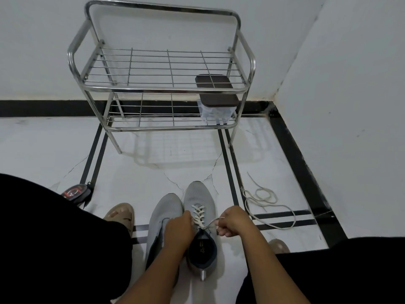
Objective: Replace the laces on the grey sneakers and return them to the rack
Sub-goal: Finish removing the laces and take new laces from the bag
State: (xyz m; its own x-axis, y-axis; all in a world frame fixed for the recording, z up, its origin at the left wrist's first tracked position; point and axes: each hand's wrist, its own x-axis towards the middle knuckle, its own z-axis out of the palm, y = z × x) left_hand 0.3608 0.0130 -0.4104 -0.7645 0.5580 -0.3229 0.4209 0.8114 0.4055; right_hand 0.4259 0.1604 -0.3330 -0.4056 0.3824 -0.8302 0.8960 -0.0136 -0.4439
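Head view looks down on two grey sneakers side by side on the floor, toes away from the person. The right sneaker (202, 218) carries a cream lace (199, 212) criss-crossed through its eyelets; the left sneaker (163, 218), just beside it, shows no lacing. The right hand (231, 221) is clenched around the lace's free end, pulled out sideways from the top eyelets. The left hand (178, 228) lies over the gap between the shoes with its fingertips at the lacing, seemingly pinching the other end, though its fingers are hidden.

To do this well, I'd pull both ends evenly, keep each crossing flat, and match the tail lengths before knotting.

A loose cord (266, 205) lies beyond the right hand. The steel rack (166, 88) stands well ahead of both hands. A small pale logo sits on the insole, too small to read.
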